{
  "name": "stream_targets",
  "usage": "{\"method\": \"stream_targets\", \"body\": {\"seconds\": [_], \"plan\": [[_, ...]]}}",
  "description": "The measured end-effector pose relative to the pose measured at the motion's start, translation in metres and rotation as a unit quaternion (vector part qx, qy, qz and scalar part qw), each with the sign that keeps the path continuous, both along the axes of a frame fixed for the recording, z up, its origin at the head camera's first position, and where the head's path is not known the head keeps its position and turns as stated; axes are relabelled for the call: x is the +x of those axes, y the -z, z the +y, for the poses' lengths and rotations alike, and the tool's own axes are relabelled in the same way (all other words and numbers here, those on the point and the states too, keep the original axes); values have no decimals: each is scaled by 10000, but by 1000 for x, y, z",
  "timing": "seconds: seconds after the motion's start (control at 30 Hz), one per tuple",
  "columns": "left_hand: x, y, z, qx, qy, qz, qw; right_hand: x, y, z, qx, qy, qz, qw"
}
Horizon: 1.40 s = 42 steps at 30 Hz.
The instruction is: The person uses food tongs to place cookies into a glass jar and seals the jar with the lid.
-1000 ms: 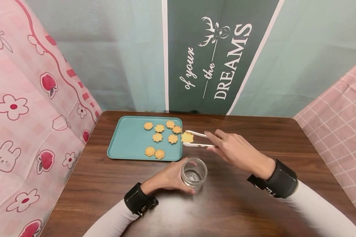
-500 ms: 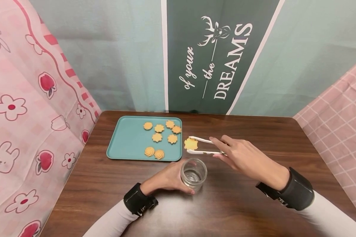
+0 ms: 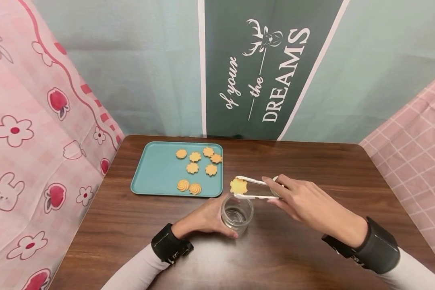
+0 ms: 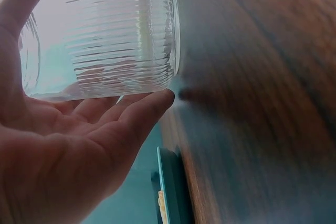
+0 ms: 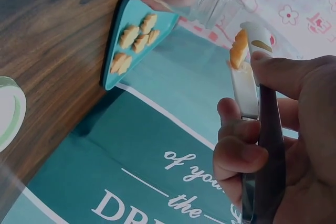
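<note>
My left hand (image 3: 212, 217) is wrapped round the side of a clear glass jar (image 3: 241, 225), which stands on the table with its mouth up. In the left wrist view the jar's ribbed wall (image 4: 115, 35) lies between thumb and fingers. My right hand (image 3: 304, 199) holds white-tipped tongs (image 3: 255, 197), and their tips pinch a flower-shaped cookie (image 3: 238, 186). That cookie is above the far rim of the jar. From the right wrist, the cookie (image 5: 239, 50) appears edge-on near the jar's mouth (image 5: 212, 3).
Left of the jar lies a teal tray (image 3: 156, 169) bearing several cookies, including two swirled ones (image 3: 189, 187). A round white piece with a green edge (image 5: 9, 111) rests on the table, mostly behind my right hand in the head view. Curtains surround the wooden table (image 3: 311, 161).
My right hand has brought the tongs and cookie from the tray's right edge rightward and toward me, to the jar's far rim. The left hand and jar have stayed put.
</note>
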<state>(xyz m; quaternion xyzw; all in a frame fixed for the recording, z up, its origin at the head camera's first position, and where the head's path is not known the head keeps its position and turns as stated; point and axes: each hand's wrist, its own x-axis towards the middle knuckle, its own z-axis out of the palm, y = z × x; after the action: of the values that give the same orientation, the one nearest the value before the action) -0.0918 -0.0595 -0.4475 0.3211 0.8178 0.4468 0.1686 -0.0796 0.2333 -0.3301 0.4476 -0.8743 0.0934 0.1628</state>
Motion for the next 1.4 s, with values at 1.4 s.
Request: {"method": "stream_targets", "body": {"seconds": [1.4], "plan": [[1, -1, 1, -38, -69, -9, 10000, 24, 5, 6, 101, -215, -69, 9997]]}}
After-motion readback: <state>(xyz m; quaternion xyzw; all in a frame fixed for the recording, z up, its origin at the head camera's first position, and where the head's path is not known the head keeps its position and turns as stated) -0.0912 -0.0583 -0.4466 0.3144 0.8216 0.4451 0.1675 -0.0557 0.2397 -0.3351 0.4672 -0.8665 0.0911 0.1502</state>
